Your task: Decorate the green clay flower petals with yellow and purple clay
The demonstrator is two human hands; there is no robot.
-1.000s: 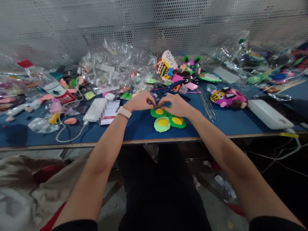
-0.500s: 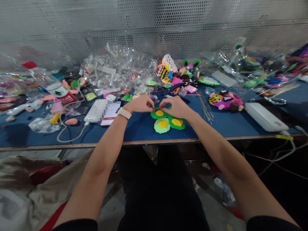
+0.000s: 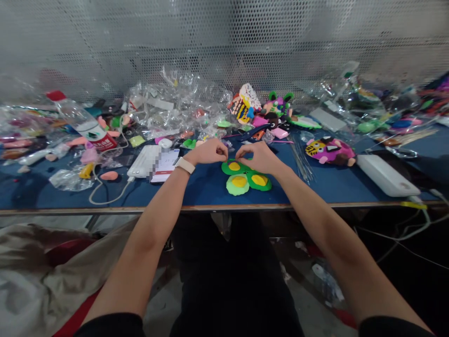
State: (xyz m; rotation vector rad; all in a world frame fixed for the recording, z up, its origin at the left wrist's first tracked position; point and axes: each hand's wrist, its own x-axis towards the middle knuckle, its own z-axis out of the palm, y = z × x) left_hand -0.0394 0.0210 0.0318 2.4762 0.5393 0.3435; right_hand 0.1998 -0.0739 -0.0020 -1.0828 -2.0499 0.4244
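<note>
On the blue tabletop in front of me lies a green clay piece [image 3: 253, 186] with rounded lobes, each bearing a yellow centre; the front-left lobe [image 3: 231, 188] is paler green. My left hand [image 3: 209, 152] hovers at its back left edge, fingers curled and thumb against the fingertips. Across a small gap, my right hand [image 3: 258, 158] is bent over the back right lobe and partly covers it, thumb and forefinger brought together. Anything pinched in either hand is too small to make out.
A phone [image 3: 164, 164] and white power bank [image 3: 143, 161] lie left of the hands. A bottle [image 3: 87, 128], clear wrappers [image 3: 182, 105] and colourful clay figures [image 3: 247, 105] crowd the back. Thin wires [image 3: 301, 159], a magenta figure [image 3: 329, 150] and another power bank [image 3: 386, 175] lie right.
The view has shifted slightly. Both hands stay over the back of the green clay piece, their fingertips only slightly moved.
</note>
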